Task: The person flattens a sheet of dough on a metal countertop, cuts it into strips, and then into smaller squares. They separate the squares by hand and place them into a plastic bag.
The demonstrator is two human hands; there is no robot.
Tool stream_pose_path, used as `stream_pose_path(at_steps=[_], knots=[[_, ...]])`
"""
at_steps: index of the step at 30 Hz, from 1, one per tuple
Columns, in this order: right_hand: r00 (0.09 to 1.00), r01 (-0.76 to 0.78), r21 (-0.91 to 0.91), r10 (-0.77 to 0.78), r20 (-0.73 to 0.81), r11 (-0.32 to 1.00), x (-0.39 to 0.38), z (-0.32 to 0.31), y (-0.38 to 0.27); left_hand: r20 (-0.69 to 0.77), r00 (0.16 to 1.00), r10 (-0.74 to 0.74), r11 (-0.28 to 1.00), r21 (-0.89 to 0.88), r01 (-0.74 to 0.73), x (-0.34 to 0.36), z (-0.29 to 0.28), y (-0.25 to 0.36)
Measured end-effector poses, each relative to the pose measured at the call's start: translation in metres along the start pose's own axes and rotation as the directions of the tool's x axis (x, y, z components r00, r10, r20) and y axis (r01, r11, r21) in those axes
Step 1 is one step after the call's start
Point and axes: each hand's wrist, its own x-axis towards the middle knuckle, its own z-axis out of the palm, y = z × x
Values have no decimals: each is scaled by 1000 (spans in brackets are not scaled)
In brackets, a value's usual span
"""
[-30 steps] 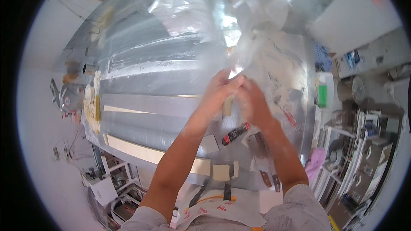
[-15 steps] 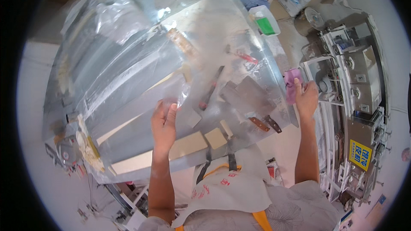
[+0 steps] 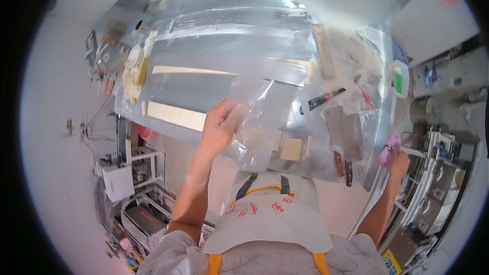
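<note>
My left hand (image 3: 218, 128) is closed on the edge of a clear plastic bag (image 3: 260, 117), which hangs over the near edge of the metal table. Behind the film, part of the tabletop shows through. At the table's right edge, my right hand (image 3: 399, 167) grips a crumpled purple cloth (image 3: 390, 147). Left of the bag lies a long pale dough strip (image 3: 175, 116). A square dough piece (image 3: 291, 149) sits just right of the bag's lower end. Farther right are two cleavers (image 3: 336, 122) with their handles toward me.
The metal table (image 3: 204, 91) also holds another dough strip (image 3: 188, 70), a floured wooden stick (image 3: 324, 53), a dark-handled tool (image 3: 321, 100) and a red-handled tool (image 3: 365, 98). A scale (image 3: 109, 56) stands left. Steel machines (image 3: 442, 186) line the right side.
My view has swung so the table appears turned. My left hand has brought the plastic bag nearer to me, and more of it shows. The right hand still holds the cloth, now lower in view.
</note>
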Motion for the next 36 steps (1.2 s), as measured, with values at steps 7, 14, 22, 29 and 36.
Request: stream_pose_path(at_steps=[7, 14, 22, 29, 36], knots=[[918, 260, 933, -365, -158, 250, -142, -142, -225, -89, 968, 235, 955, 207, -213, -76, -66, -12], [54, 284, 949, -990, 130, 140, -326, -159, -418, -201, 925, 323, 938, 200, -284, -188, -159, -63], [2, 251, 903, -933, 360, 349, -501, -101, -495, -297, 954, 38, 997, -55, -57, -318, -270, -158], [-104, 371, 879, -927, 360, 300, -586, -81, -564, -415, 896, -161, 981, -166, 99, -358, -340, -187], [-127, 362, 859, -894, 430, 361, -621, -63, -639, -394, 875, -282, 894, -438, 91, -334, -403, -224]])
